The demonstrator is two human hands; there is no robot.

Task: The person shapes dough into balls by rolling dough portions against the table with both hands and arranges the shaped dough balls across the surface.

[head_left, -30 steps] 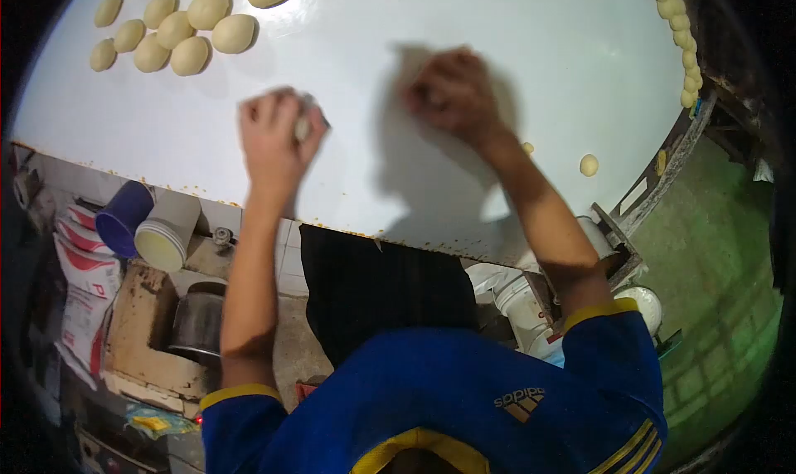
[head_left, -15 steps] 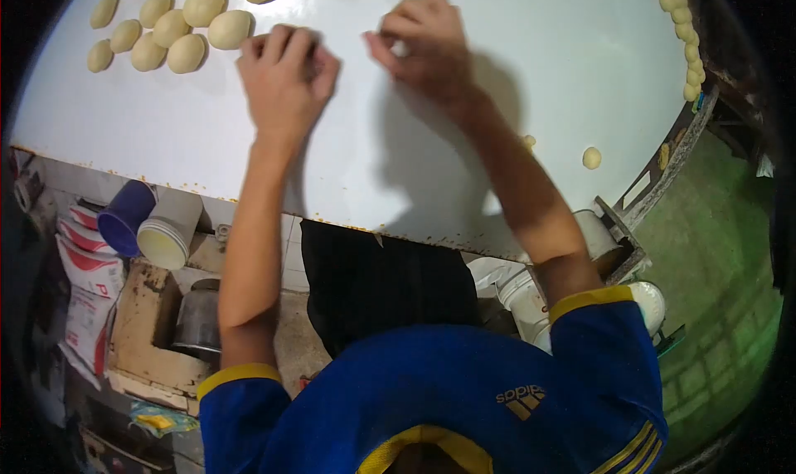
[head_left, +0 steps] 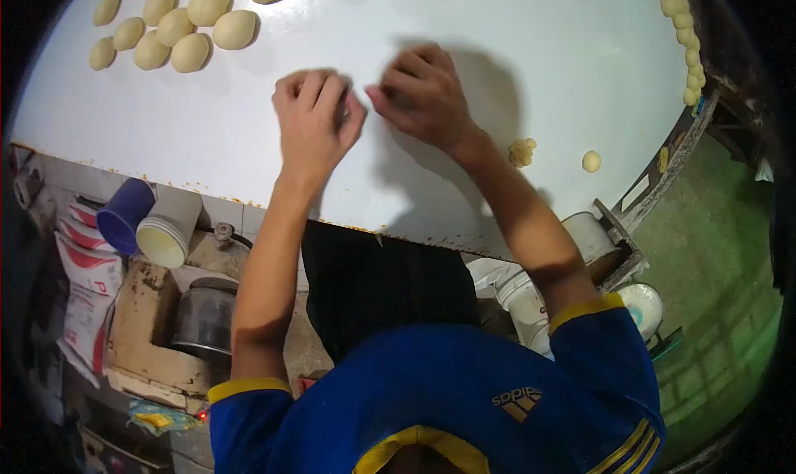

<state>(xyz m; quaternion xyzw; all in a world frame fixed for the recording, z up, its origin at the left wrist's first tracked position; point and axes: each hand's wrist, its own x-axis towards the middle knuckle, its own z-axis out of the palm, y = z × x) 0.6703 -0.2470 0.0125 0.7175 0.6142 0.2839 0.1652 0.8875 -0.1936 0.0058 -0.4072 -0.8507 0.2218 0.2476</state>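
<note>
My left hand [head_left: 317,121] is over the white table [head_left: 332,18], its fingers curled and slightly blurred; what is under them is hidden. Close beside it on the right, my right hand [head_left: 421,97] is curled too, thumb toward the left hand, and its palm is in shadow. A gap separates the two hands. Several smooth dough balls [head_left: 235,29] lie at the table's upper left. To the right of my right forearm sit a lumpy cluster of small dough pieces [head_left: 521,152] and a single small dough ball [head_left: 591,161].
A row of dough balls [head_left: 683,20] lines the table's right edge. Below the near edge stand a blue bucket [head_left: 126,217], a white bucket [head_left: 162,240], a metal pot [head_left: 203,318], printed sacks [head_left: 86,308] and a white tub [head_left: 524,304].
Since half a second ago both hands have come back toward the body. The left one has also moved right, closer to the right hand. The small dough cluster is now in fuller view.
</note>
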